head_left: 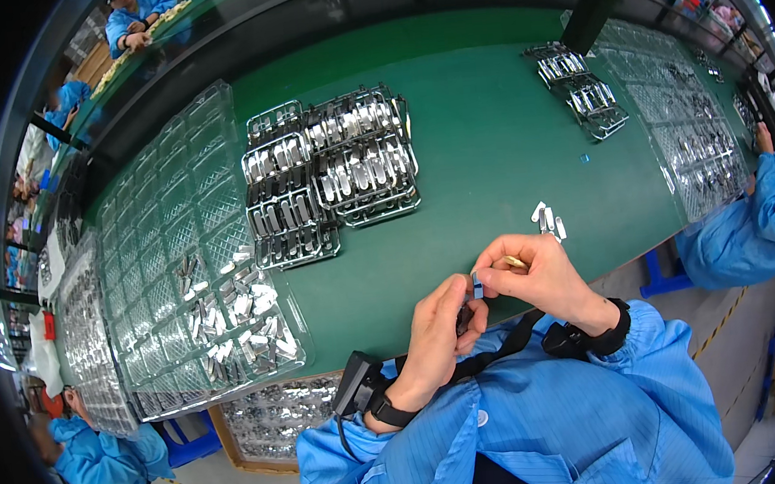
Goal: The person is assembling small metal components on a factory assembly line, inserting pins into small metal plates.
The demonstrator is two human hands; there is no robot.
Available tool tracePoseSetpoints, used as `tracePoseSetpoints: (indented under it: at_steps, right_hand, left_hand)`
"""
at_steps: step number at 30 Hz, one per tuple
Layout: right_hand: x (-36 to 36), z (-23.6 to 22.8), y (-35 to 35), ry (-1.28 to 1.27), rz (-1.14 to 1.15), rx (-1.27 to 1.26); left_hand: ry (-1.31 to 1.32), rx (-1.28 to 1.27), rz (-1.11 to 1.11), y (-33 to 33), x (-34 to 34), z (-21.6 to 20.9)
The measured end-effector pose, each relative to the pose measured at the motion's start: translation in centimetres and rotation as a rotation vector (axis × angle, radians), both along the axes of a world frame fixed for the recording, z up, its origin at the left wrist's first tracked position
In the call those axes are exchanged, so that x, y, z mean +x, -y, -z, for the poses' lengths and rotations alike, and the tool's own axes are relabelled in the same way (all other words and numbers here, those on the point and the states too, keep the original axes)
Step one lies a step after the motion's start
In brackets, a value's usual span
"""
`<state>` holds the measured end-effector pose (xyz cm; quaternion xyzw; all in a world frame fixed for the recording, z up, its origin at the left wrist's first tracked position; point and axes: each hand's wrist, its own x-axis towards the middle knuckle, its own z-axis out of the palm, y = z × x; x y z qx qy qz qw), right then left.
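Note:
My two hands meet close to the table's near edge. Between the thumb and finger of my right hand is a small blue strip, its kind too small to make out. A yellowish thing shows at the curled fingers of that hand. The fingers of my left hand are closed round a small dark piece, mostly hidden by them, right beside the blue strip. Just beyond my right hand lie several small silver oblong pieces on the green table.
Wire-framed racks of silver oblong pieces stand left of centre, more racks at the far right. A clear compartment tray on the left holds loose pieces; another tray lies right. A dark post rises there. Co-workers in blue sit around.

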<state>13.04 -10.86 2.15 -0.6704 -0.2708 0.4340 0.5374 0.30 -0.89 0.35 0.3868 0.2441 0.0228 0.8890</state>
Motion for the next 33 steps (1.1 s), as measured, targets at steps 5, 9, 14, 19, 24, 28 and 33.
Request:
tracePoseSetpoints:
  at_steps: [5, 9, 14, 19, 24, 28, 33]
  right_hand:
    - [-0.2, 0.6, 0.0, 0.064, 0.030, 0.002]
    - [-0.4, 0.6, -0.1, 0.115, 0.057, -0.008]
    - [-0.8, 0.3, -0.2, 0.104, 0.064, 0.075]
    - [-0.7, 0.9, 0.0, 0.178, 0.039, 0.078]
    - [-0.9, 0.8, -0.2, 0.379, 0.034, 0.046]
    - [-1.0, 1.8, 0.1, 0.779, 0.022, 0.234]
    - [-1.2, 2.2, 0.0, 0.896, -0.052, 0.263]
  left_hand:
    - [0.039, 0.028, -0.008, 0.0, 0.0, 0.9]
    - [0.099, 0.111, -0.005, 0.0, -0.1, 1.4]
    - [0.129, -0.078, -0.058, -0.1, -0.1, 1.1]
    - [0.156, -0.116, -0.023, -0.2, -0.2, 1.0]
    - [0.115, -0.162, -0.043, -0.3, -0.4, 1.0]
    - [0.109, -0.178, -0.051, -0.4, -0.3, 1.0]
    - [0.102, -0.164, -0.073, -0.3, -0.3, 1.1]
